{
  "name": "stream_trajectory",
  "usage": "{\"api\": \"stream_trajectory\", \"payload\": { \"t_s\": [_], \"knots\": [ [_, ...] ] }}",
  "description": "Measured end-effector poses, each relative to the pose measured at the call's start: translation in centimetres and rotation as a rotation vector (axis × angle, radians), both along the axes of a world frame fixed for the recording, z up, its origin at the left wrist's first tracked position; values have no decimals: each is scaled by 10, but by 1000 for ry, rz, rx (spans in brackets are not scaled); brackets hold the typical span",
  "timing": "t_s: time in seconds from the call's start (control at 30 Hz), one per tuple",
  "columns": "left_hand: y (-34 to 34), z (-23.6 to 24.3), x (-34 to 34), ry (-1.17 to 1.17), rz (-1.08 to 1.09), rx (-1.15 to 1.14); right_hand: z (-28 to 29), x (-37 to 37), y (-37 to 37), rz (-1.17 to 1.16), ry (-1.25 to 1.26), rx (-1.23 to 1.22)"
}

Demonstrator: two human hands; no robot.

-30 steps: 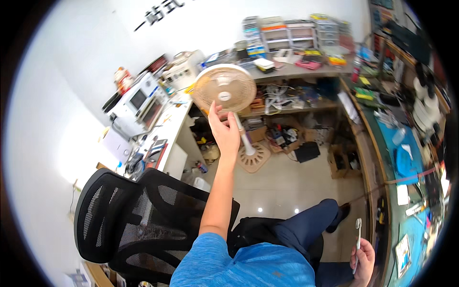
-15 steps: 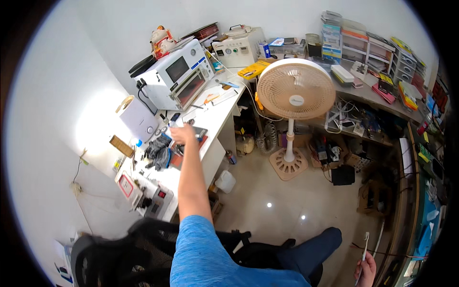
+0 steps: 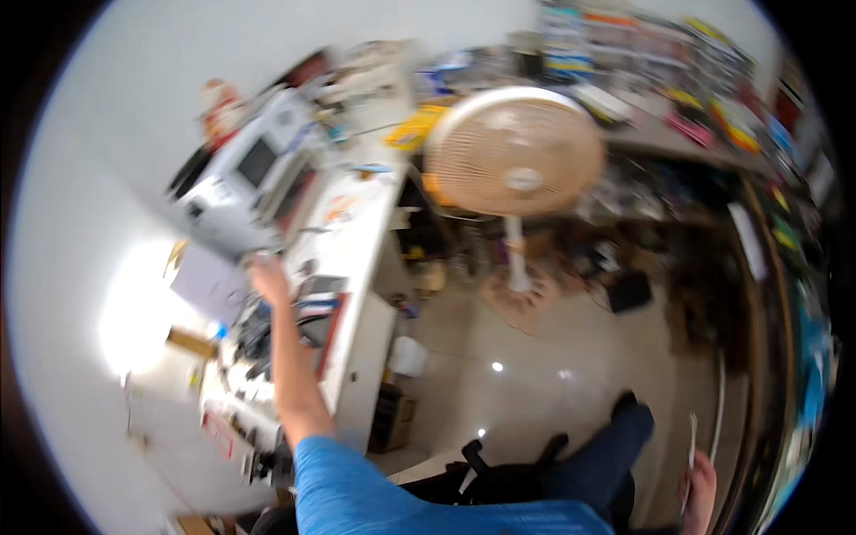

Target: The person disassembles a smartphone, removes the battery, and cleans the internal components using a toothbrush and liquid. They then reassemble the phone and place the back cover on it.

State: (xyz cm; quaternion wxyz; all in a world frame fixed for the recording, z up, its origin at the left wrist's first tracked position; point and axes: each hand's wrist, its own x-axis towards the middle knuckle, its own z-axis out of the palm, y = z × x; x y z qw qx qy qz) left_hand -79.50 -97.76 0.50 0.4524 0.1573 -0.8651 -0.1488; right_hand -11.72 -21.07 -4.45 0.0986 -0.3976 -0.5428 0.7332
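My left hand [image 3: 267, 275] reaches out over the white desk [image 3: 343, 236], close to the front corner of a white oven-like machine [image 3: 239, 178]. Motion smears its fingers, so whether they hold anything does not show. Near its wrist lie a dark flat item [image 3: 321, 284] and a red-edged board [image 3: 332, 334]. Low at the right, my right hand [image 3: 702, 490] is closed around a thin white toothbrush [image 3: 693, 437], held upright away from the desk.
A standing fan [image 3: 517, 160] rises from the floor beyond the desk. To the left are a pale box-shaped device [image 3: 207, 283] and a bright lamp glow. Cluttered shelves [image 3: 678, 143] line the back right. A black chair [image 3: 437, 490] is close below me.
The view has swung, shifting the desk and fan leftward in the picture. My left hand has moved from beside the dark flat item toward the oven-like machine. My right hand still grips the toothbrush.
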Motion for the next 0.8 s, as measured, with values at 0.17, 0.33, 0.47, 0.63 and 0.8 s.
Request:
{"api": "stream_trajectory", "payload": {
  "t_s": [0.17, 0.33, 0.47, 0.63, 0.8],
  "knots": [
    [213, 21, -25, 404, -296, -464, 64, 5, -29, -19, -9, 9],
    [533, 34, 168, 63, -1463, 345, 62, 92, -42, -132, 105, -89],
    [686, -23, 403, -537, -2051, 462, 33, 185, -76, -381, 221, -123],
    [742, -55, 603, -719, -2648, -17, 15, 266, -103, -672, 410, -374],
    [788, -50, 684, -106, -2797, -466, -2, 318, -99, -791, 799, -679]
  ]
}}
